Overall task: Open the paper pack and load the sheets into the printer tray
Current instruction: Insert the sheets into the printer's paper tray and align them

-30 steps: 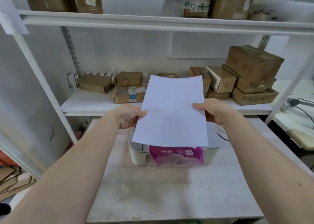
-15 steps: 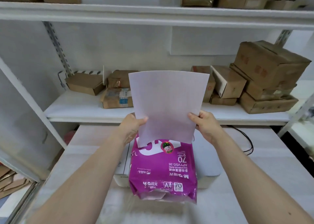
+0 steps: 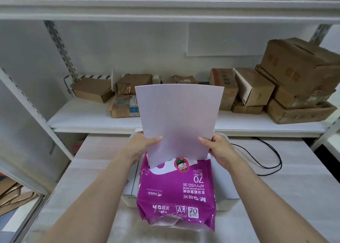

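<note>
A purple paper pack (image 3: 176,193) lies on top of a white printer (image 3: 226,193), its near end torn open. I hold a thin stack of white sheets (image 3: 178,121) upright above the pack's far end. My left hand (image 3: 141,147) grips the sheets' left edge, thumb in front. My right hand (image 3: 219,148) grips the right edge the same way. The lower edge of the sheets sits behind the pack, over the printer's rear. The printer's tray is hidden.
The printer stands on a pale wooden table (image 3: 294,196). A black cable (image 3: 272,156) loops to its right. Behind is a white shelf (image 3: 88,117) with several cardboard boxes (image 3: 301,73). A metal upright (image 3: 27,110) stands at the left.
The sheets went from tilted flat over the pack to upright and lower, toward the printer's rear. My head moved closer, so the pack now shows fully.
</note>
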Available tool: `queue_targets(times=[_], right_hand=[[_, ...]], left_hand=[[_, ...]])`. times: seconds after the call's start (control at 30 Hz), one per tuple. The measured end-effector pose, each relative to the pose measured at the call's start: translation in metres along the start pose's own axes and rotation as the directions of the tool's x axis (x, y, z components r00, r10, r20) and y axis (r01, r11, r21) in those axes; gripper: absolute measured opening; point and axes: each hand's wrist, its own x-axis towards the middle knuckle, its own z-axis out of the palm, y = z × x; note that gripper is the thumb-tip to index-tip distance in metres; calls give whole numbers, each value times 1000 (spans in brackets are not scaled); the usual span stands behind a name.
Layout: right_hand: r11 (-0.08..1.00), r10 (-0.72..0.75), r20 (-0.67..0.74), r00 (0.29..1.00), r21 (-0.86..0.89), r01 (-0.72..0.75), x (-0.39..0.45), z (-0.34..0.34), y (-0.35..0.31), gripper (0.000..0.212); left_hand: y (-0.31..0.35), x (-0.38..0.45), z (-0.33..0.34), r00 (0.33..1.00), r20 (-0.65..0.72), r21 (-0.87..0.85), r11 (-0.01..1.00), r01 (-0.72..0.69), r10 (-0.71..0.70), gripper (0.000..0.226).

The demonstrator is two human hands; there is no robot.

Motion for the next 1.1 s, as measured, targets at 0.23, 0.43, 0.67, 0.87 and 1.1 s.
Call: queue_targets(times=[0.23, 0.43, 0.67, 0.87, 1.1], right_hand=[[997, -70, -19, 997, 33, 70, 3, 5, -20, 17], [994, 109, -9, 994, -15, -109, -3, 3, 21, 28], [997, 82, 35, 996, 12, -83, 3, 2, 11, 19], [984, 164, 55, 985, -85, -159, 1, 4, 28, 25], [998, 38, 25, 999, 47, -39, 7, 6, 3, 16]], left_hand=[[18, 0, 3, 994, -23, 25, 994, -110, 111, 32], [-15, -1, 2, 1000, -4, 36, 999, 15, -15, 33], [-5, 5, 2, 999, 7, -32, 999, -37, 37, 27], [-20, 6, 1, 1000, 1, -139, 990, 15, -15, 27], [-8, 5, -1, 997, -43, -62, 996, -66, 64, 17]])
